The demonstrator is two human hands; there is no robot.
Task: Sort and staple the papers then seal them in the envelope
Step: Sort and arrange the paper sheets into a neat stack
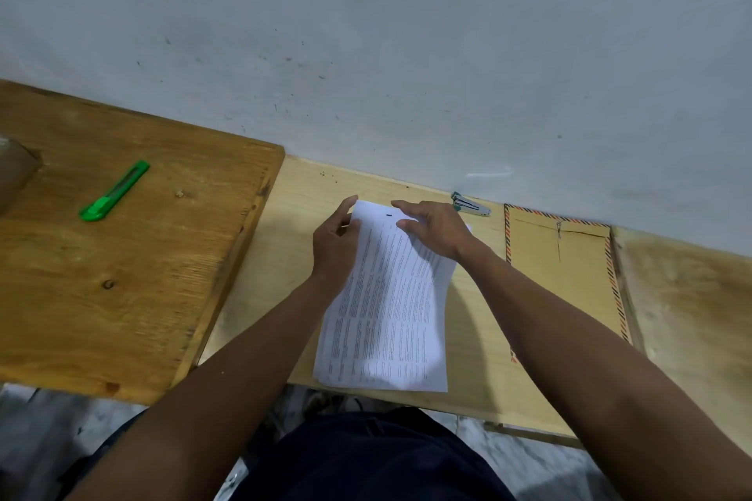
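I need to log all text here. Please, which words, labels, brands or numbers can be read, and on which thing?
Papers: many lines of print, too small and blurred to read.
Green utility knife: no text visible.
Stapler: no brand legible.
Envelope: striped border only, no writing visible.

Single head cam, wide-angle, pitched forward and down from above the desk (480,321). Close range: both forearms enter from the bottom edge. Faces the wall (407,33) behind the desk; horizon is tilted. No second view.
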